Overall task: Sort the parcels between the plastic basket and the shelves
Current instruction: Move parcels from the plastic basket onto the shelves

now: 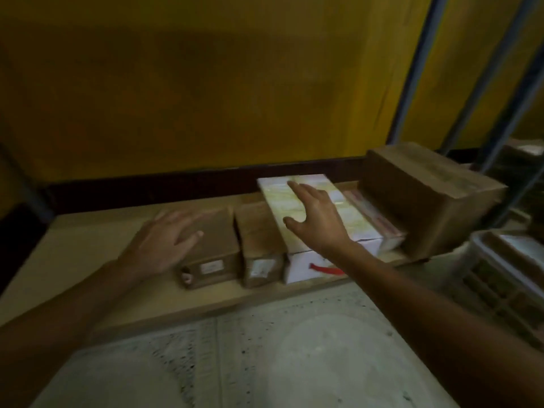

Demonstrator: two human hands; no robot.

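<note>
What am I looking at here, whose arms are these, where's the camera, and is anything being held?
No machine here: these are a person's two bare arms. The single picture comes from a wide-angle camera worn on the person's head, looking forward and down.

A low wooden shelf holds a row of parcels. The left hand lies flat on a brown box. Beside it is a second brown box. The right hand, fingers spread, is over a white box stacked on another white box with a red mark. A big brown box stands at the right end.

At the far right edge is the plastic basket. Below is grey floor, behind a yellow wall.

Neither hand has closed a grip; nothing is lifted.
</note>
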